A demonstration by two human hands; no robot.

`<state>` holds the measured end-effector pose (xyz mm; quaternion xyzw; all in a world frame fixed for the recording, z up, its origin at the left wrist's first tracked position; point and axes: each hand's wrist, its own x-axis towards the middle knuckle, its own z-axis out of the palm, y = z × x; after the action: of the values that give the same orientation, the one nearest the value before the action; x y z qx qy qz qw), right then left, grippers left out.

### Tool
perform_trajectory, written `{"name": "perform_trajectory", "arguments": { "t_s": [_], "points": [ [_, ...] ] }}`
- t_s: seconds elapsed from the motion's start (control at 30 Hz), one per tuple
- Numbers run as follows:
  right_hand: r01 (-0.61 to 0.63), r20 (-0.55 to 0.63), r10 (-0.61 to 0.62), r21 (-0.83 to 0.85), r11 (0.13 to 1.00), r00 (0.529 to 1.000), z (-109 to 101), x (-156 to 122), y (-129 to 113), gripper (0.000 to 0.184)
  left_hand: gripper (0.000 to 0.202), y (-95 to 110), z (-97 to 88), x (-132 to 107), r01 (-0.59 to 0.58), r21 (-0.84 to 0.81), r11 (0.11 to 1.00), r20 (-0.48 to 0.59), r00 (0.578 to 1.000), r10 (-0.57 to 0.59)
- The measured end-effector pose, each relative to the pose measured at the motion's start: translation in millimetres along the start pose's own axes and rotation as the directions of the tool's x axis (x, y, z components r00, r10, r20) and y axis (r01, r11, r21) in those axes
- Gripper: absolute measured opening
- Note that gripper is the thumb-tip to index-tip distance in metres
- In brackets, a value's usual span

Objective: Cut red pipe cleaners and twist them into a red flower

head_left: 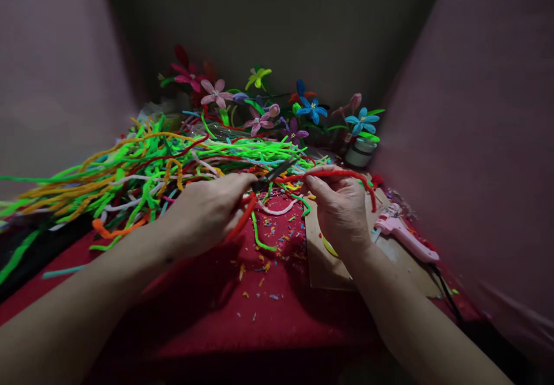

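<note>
In the head view, my left hand [208,209] is closed around dark-bladed scissors [279,170] whose blades point up and to the right. Something red-orange shows below those fingers; I cannot tell if it is the handle or a pipe cleaner. My right hand [346,209] pinches a red pipe cleaner [341,173] between thumb and fingers. One end bends down past the knuckles, while the other reaches left to the scissors. Whether it lies between the blades is unclear.
A large heap of coloured pipe cleaners [142,165] covers the left and back. Pipe-cleaner flowers [311,109] stand behind it, near a small jar [361,151]. At right, a pink glue gun [407,238] lies on a cardboard sheet [331,275]. Fuzz scraps litter the red cloth [208,327].
</note>
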<state>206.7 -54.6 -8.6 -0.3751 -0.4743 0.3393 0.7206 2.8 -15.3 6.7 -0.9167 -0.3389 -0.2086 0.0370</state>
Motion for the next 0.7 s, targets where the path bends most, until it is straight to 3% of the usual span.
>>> {"name": "perform_trajectory", "arguments": {
  "t_s": [0.17,0.47,0.7],
  "points": [
    [-0.008,-0.010,0.008,0.014,1.000,1.000,1,0,0,0.005,0.040,14,6.0,0,0.013,0.120,0.993,0.144,0.989,-0.030],
    [-0.001,-0.041,0.004,0.063,0.998,0.999,0,2,2,0.015,0.038,17,2.9,0,0.006,0.167,0.986,0.159,0.987,-0.033],
    [0.026,-0.011,-0.025,0.097,0.995,1.000,-1,3,6,0.015,0.037,18,2.2,-2,-0.021,0.186,0.982,0.103,0.995,0.001]
  ]
}}
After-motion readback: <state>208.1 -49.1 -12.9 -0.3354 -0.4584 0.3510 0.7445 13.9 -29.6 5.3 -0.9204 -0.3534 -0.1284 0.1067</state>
